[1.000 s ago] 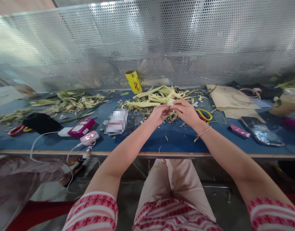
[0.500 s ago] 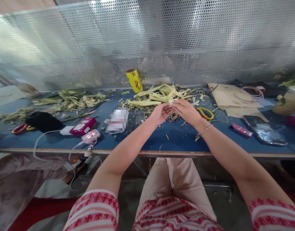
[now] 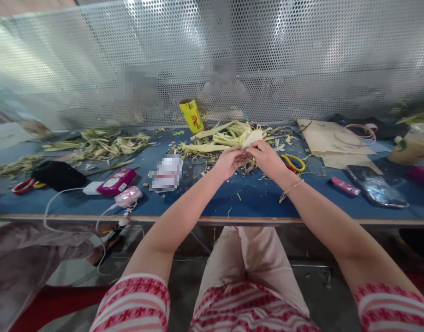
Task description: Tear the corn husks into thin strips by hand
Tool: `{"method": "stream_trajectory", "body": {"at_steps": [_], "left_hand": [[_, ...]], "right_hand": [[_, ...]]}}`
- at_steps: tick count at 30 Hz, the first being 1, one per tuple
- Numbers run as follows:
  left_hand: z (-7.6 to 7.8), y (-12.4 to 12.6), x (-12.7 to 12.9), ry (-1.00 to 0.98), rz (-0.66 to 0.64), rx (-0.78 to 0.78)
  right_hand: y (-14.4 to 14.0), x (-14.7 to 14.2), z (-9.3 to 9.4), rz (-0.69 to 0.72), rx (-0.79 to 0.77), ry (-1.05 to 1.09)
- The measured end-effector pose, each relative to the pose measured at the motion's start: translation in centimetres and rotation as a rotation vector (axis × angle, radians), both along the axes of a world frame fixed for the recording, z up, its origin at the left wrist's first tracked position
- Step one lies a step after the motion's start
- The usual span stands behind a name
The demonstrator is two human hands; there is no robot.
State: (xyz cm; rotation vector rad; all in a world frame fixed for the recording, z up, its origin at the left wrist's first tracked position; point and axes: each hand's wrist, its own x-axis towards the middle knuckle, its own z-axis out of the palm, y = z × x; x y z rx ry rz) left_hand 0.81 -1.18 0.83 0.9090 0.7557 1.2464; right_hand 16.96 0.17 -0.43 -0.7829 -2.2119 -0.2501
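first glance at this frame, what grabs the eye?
The two bare hands meeting at mid-table: left hand and right hand pinch a pale husk strip between them. Just behind lies a heap of corn husks on the blue table, with a tilted yellow roll against the perforated metal screen. Yellow-handled scissors lie right of the hands.

Craft workshop, long blue workbench (image 3: pixel 198 205), perforated metal screen (image 3: pixel 267 60), husk scraps (image 3: pixel 104 145), scissors (image 3: pixel 293 162)
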Motion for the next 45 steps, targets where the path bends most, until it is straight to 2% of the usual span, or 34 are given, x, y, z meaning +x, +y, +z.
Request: {"method": "stream_trajectory", "body": {"at_steps": [5,11,18,23,27,45], "left_hand": [[-0.2,0.0,0.1,0.067,0.006,0.049],[-0.2,-0.1,0.1,0.087,0.084,0.083],[-0.4,-0.2,0.2,0.060,0.062,0.202],[-0.9,0.1,0.4,0.082,0.095,0.298],[-1.1,0.2,0.5,0.077,0.103,0.301],[-0.8,-0.1,0.7,0.102,0.195,0.307]], "right_hand": [[-0.2,0.0,0.1,-0.022,0.016,-0.051],[0.0,-0.2,0.1,0.015,0.036,-0.097],[0.0,-0.3,0.6,0.036,-0.056,0.201],[-0.2,-0.3,0.8,0.045,-0.099,0.267],[0.0,-0.3,0.6,0.077,-0.108,0.252],[-0.1,-0.8,0.2,0.035,-0.121,0.294]]}}
